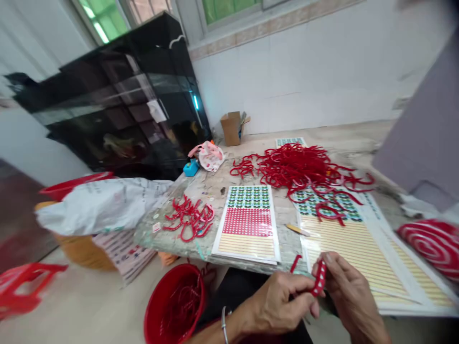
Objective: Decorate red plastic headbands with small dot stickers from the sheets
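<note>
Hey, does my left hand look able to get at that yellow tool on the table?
Probably yes: the yellow tool lies uncovered, just beyond your left hand. That hand is pinching a red strip with white marks, though, so it would likely need to let go first.

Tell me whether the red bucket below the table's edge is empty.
Not empty: red strips lie tangled inside the red bucket. How deep they go, I cannot tell.

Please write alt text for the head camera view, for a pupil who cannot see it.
A person's left hand and right hand hold a red strip with white marks at a worktable's near edge. On it lie patterned sheets and a large heap of red pieces; a red bucket stands below.
</note>
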The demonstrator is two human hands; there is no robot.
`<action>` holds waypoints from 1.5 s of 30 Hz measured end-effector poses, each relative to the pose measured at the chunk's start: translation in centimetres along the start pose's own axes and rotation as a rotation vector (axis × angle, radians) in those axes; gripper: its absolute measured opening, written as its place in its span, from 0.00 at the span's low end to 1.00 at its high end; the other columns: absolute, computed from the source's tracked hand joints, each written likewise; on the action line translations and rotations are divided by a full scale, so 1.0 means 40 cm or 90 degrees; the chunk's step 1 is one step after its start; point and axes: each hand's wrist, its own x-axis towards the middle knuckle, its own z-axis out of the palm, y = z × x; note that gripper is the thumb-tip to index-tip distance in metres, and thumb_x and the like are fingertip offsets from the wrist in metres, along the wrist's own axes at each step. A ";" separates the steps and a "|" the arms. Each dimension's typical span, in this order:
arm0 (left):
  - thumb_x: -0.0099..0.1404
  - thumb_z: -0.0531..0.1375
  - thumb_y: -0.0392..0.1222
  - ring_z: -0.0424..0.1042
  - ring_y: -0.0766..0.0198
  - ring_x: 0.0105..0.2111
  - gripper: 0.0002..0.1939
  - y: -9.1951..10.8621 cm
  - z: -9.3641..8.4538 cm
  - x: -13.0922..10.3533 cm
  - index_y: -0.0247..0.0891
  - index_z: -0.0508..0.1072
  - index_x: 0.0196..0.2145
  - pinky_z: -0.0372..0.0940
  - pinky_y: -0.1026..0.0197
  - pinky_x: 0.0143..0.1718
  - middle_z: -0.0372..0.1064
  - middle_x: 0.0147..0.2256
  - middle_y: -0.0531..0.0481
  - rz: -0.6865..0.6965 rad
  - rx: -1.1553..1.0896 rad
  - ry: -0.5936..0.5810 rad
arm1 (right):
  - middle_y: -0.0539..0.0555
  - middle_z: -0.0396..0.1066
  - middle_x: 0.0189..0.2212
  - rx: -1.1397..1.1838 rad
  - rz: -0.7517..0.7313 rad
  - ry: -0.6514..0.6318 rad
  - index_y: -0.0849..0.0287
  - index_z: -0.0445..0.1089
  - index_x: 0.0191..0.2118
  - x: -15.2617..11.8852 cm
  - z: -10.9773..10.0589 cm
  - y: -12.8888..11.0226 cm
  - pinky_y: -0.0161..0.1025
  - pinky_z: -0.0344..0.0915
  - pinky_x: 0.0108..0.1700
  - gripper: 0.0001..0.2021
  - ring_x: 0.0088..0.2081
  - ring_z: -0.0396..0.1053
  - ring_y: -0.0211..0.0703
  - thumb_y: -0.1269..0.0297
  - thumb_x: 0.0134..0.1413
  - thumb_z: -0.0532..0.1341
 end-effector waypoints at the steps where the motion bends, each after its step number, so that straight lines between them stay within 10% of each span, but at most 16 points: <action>1: 0.63 0.50 0.34 0.68 0.65 0.29 0.13 0.003 0.000 -0.001 0.33 0.74 0.33 0.62 0.65 0.34 0.70 0.27 0.49 0.016 0.014 0.000 | 0.49 0.66 0.19 0.005 -0.003 0.002 0.59 0.68 0.26 -0.005 0.001 0.002 0.31 0.61 0.17 0.11 0.17 0.61 0.34 0.56 0.44 0.66; 7: 0.64 0.49 0.34 0.67 0.60 0.43 0.12 -0.030 -0.084 -0.057 0.35 0.73 0.36 0.61 0.60 0.46 0.66 0.41 0.42 0.063 0.143 0.160 | 0.53 0.72 0.28 -0.037 -0.055 0.032 0.60 0.69 0.39 -0.006 0.070 0.047 0.35 0.67 0.29 0.16 0.26 0.67 0.37 0.53 0.49 0.62; 17: 0.60 0.48 0.36 0.65 0.52 0.45 0.12 -0.377 -0.479 -0.153 0.33 0.69 0.35 0.64 0.47 0.46 0.64 0.43 0.39 0.001 0.532 0.506 | 0.51 0.70 0.24 -0.311 -0.039 -0.174 0.62 0.68 0.32 0.037 0.289 0.209 0.32 0.63 0.26 0.21 0.23 0.65 0.34 0.45 0.53 0.54; 20: 0.59 0.50 0.37 0.61 0.46 0.49 0.16 -0.415 -0.535 -0.152 0.29 0.67 0.43 0.59 0.41 0.49 0.61 0.47 0.35 -0.041 0.613 0.615 | 0.51 0.69 0.23 -0.365 -0.043 -0.158 0.62 0.67 0.31 0.048 0.316 0.256 0.31 0.61 0.25 0.21 0.22 0.64 0.34 0.46 0.55 0.53; 26: 0.64 0.48 0.33 0.60 0.53 0.54 0.21 -0.415 -0.412 -0.117 0.35 0.59 0.55 0.60 0.49 0.53 0.59 0.53 0.38 0.162 0.473 0.565 | 0.54 0.71 0.28 -0.575 -0.235 0.022 0.59 0.69 0.34 0.124 0.334 0.271 0.36 0.65 0.31 0.15 0.30 0.68 0.41 0.57 0.60 0.50; 31: 0.65 0.48 0.37 0.51 0.48 0.59 0.26 -0.454 -0.330 -0.070 0.35 0.50 0.60 0.57 0.44 0.54 0.49 0.59 0.35 -0.001 0.338 0.553 | 0.62 0.68 0.45 -0.827 -0.492 0.222 0.61 0.64 0.49 0.260 0.281 0.247 0.53 0.59 0.51 0.16 0.48 0.64 0.52 0.60 0.57 0.52; 37: 0.66 0.47 0.37 0.48 0.49 0.61 0.28 -0.493 -0.356 -0.073 0.35 0.45 0.62 0.53 0.44 0.57 0.45 0.61 0.34 -0.097 0.249 0.517 | 0.71 0.61 0.52 -0.940 -0.376 0.283 0.70 0.53 0.57 0.321 0.190 0.323 0.58 0.57 0.51 0.25 0.53 0.59 0.58 0.57 0.59 0.49; 45: 0.66 0.48 0.36 0.46 0.48 0.61 0.27 -0.474 -0.375 -0.065 0.35 0.48 0.61 0.51 0.42 0.57 0.44 0.61 0.33 -0.047 0.313 0.494 | 0.64 0.61 0.52 -0.917 -0.381 0.286 0.61 0.51 0.59 0.286 0.254 0.330 0.55 0.58 0.51 0.22 0.52 0.59 0.54 0.64 0.59 0.50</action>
